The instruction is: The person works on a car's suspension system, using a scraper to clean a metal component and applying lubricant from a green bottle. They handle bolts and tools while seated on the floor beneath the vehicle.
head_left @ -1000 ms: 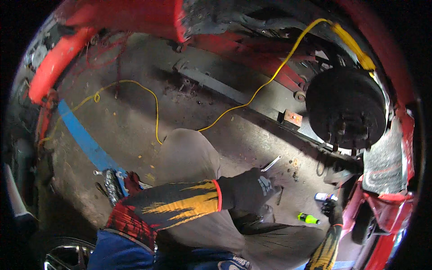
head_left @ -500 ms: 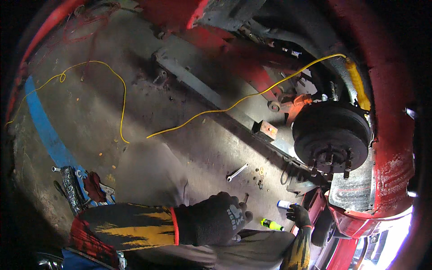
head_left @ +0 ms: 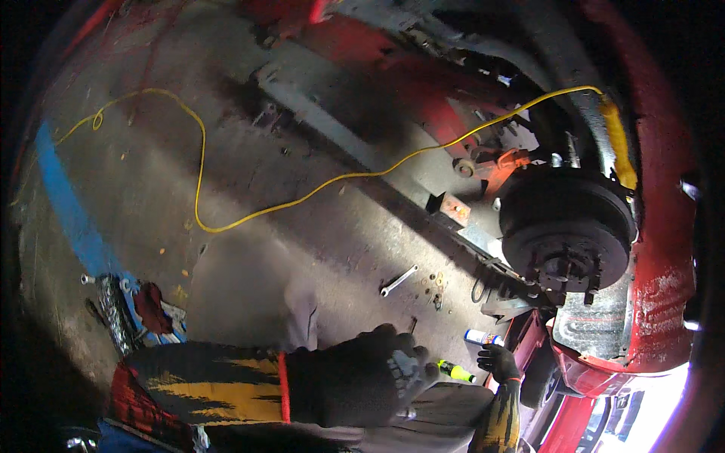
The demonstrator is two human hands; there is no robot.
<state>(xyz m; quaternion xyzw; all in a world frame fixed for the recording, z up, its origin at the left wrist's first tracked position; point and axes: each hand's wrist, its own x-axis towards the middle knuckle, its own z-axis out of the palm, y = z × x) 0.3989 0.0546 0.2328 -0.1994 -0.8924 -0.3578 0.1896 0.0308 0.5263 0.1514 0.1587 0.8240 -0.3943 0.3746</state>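
My left hand (head_left: 377, 377), in a black glove, reaches across the lower middle with its fingers curled inward. It is slightly blurred, and whatever the fingers hold is hidden. A bright green bottle (head_left: 455, 370) lies just past its fingertips, and a small dark rod (head_left: 413, 325) is on the floor beyond the knuckles. At lower right, my gloved right hand (head_left: 500, 364) has bent fingers beside a white and blue can (head_left: 483, 337). The can lies on its side, and I cannot tell whether the hand touches it. What is inside these fingers is hidden too.
A brake drum (head_left: 566, 226) with studs hangs under a red vehicle body (head_left: 657, 287). A yellow cable (head_left: 325, 185) crosses the floor and rises to a yellow work light (head_left: 619, 143). A wrench (head_left: 399, 280) lies near several small parts (head_left: 436, 287). Tools rest beside blue floor paint (head_left: 72, 215).
My left hand has moved slightly right, its fingers now overlapping the green bottle's end. The grey blurred shape ahead has dropped back, uncovering the cable's bend. My view has shifted slightly.
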